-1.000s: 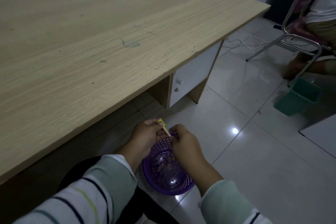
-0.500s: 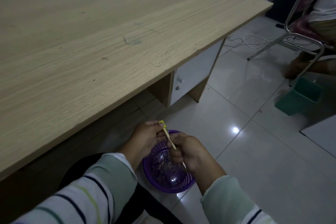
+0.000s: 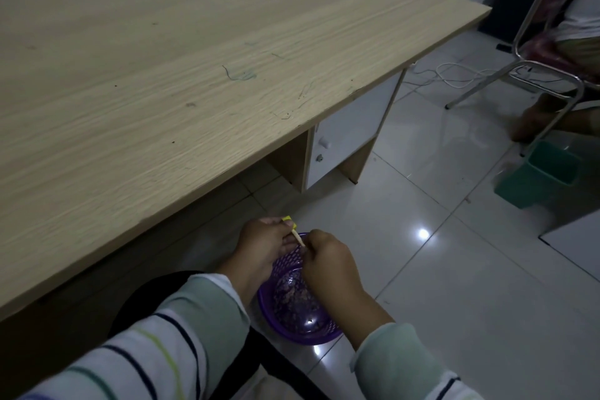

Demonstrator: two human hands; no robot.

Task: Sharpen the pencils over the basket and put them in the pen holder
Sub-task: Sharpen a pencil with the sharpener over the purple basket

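Hands, two, above one purple basket (image 3: 302, 339): left hand (image 3: 259, 247) fingers pinch one sharpener (image 3: 287, 220); right hand (image 3: 328, 263) fingers clamp one pencil (image 3: 299, 239).

Dim, underexposed frame. Overhead light is glaring off the glossy floor (image 3: 454, 269) as one small white spot. Deep shadow is sitting under the counter (image 3: 162, 91). Wide-angle lens is bending the counter edge. Basket (image 3: 300, 336) contents are reading murky and soft.
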